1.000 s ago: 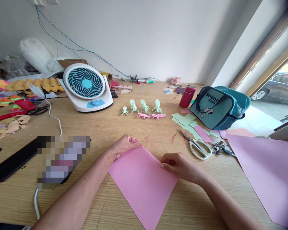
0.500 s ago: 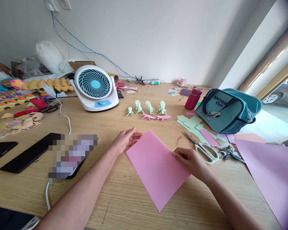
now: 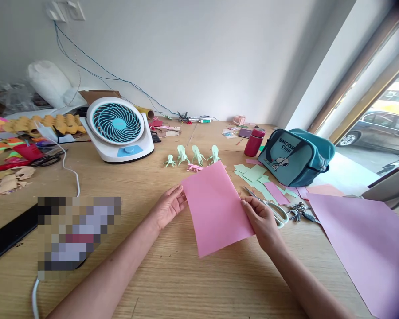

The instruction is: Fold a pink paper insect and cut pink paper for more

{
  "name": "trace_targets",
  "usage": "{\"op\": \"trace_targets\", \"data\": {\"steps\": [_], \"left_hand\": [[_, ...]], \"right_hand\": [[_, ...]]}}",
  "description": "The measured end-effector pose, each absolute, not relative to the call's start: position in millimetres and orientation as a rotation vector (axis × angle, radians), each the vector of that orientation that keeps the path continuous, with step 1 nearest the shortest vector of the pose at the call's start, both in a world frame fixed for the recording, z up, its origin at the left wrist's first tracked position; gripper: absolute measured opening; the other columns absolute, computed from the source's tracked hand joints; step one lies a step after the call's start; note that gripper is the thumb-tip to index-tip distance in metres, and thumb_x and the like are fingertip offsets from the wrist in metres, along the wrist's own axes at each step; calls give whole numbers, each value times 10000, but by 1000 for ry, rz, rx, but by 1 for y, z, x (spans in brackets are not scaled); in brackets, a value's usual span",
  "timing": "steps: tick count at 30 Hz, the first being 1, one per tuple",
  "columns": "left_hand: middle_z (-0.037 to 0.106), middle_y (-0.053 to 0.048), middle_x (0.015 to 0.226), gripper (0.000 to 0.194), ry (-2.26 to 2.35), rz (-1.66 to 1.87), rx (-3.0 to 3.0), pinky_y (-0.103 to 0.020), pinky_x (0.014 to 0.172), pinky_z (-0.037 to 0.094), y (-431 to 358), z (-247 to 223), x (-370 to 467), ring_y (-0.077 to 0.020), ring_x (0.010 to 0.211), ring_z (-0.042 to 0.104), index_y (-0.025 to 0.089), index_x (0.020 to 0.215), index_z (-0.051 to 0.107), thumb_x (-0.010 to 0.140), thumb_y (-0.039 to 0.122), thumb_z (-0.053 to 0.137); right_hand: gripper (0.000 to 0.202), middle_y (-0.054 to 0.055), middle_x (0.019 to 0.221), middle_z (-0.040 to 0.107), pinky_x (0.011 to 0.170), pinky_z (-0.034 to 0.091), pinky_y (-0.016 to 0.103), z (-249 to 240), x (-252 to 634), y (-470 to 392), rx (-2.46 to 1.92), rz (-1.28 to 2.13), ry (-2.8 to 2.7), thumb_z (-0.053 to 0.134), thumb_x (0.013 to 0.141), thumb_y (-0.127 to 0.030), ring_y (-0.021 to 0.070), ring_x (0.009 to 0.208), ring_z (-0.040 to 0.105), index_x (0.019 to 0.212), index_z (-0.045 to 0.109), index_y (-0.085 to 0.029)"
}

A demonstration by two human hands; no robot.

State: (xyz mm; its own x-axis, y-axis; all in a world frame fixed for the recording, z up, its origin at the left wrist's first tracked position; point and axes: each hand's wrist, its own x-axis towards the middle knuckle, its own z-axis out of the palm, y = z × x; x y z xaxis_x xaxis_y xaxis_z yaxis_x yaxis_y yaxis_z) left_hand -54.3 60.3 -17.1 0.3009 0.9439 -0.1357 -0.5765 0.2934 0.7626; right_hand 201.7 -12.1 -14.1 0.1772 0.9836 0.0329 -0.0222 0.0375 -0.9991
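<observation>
A pink paper sheet (image 3: 217, 210) is held up over the wooden table (image 3: 173, 283), tilted, between my two hands. My left hand (image 3: 169, 206) pinches its left corner between thumb and fingers. On the right edge, my right hand (image 3: 261, 219) grips the sheet with the thumb on top. Behind the paper stand several folded green paper figures (image 3: 197, 155), and a pink folded figure (image 3: 194, 168) is partly hidden by the sheet's top corner.
White-handled scissors (image 3: 279, 215), keys (image 3: 298, 211) and green paper pieces (image 3: 252, 175) lie right, near a teal bag (image 3: 289, 155) and red bottle (image 3: 254, 142). A larger pink sheet (image 3: 362, 243) is far right. A fan (image 3: 118, 128) stands left, behind a blurred-out phone-like object (image 3: 80, 235).
The pink sheet has been lifted and turned, its lower corner swinging left and up. My left hand now grips its left corner. The camera view has shifted right.
</observation>
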Motion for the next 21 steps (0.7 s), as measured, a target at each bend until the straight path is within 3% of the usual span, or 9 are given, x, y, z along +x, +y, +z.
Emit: {"op": "trace_targets", "data": {"steps": [3, 9, 12, 15, 18, 21], "left_hand": [[756, -59, 954, 182, 640, 1055, 587, -271, 751, 573, 52, -23, -44, -164, 827, 710, 149, 975, 684, 808, 202, 735], [766, -117, 950, 269, 716, 951, 493, -380, 822, 580, 34, -27, -24, -243, 839, 732, 124, 1056, 692, 810, 228, 724], [766, -111, 978, 301, 759, 1034, 490, -371, 855, 569, 38, -27, -30, -244, 875, 733, 137, 1086, 686, 801, 222, 734], [752, -119, 1050, 346, 768, 1083, 480, -382, 891, 558, 45, -25, -39, -258, 945, 723, 148, 1132, 667, 802, 228, 733], [737, -135, 1089, 368, 763, 1112, 439, -399, 904, 555, 50, -23, -46, -268, 974, 716, 142, 1165, 646, 818, 243, 714], [744, -131, 1053, 351, 793, 1149, 375, -388, 882, 564, 53, -21, -48, -254, 929, 725, 139, 1170, 636, 834, 224, 688]], "right_hand": [[336, -11, 761, 588, 544, 389, 222, -19, 192, -15, -1218, 1051, -1040, 628, 842, -540, 117, 617, 476, 885, 629, -206], [340, 20, 784, 643, 586, 450, 249, -16, 187, -17, -1215, 1027, -1277, 541, 905, -518, 148, 655, 564, 962, 644, -199], [281, 40, 877, 664, 670, 467, 279, -8, 214, -11, -1477, 541, -1702, 467, 953, -421, 170, 732, 608, 1043, 633, -213], [264, 80, 1024, 644, 706, 452, 309, -5, 250, -4, -2071, -93, -1919, 404, 972, -348, 218, 885, 628, 1035, 630, -227], [215, 146, 949, 636, 676, 446, 351, -12, 277, 0, -2257, -138, -1912, 491, 904, -282, 290, 875, 642, 980, 649, -157], [198, 154, 919, 638, 688, 445, 363, -21, 290, 3, -2300, -118, -1958, 534, 866, -279, 303, 867, 645, 957, 647, -145]]}}
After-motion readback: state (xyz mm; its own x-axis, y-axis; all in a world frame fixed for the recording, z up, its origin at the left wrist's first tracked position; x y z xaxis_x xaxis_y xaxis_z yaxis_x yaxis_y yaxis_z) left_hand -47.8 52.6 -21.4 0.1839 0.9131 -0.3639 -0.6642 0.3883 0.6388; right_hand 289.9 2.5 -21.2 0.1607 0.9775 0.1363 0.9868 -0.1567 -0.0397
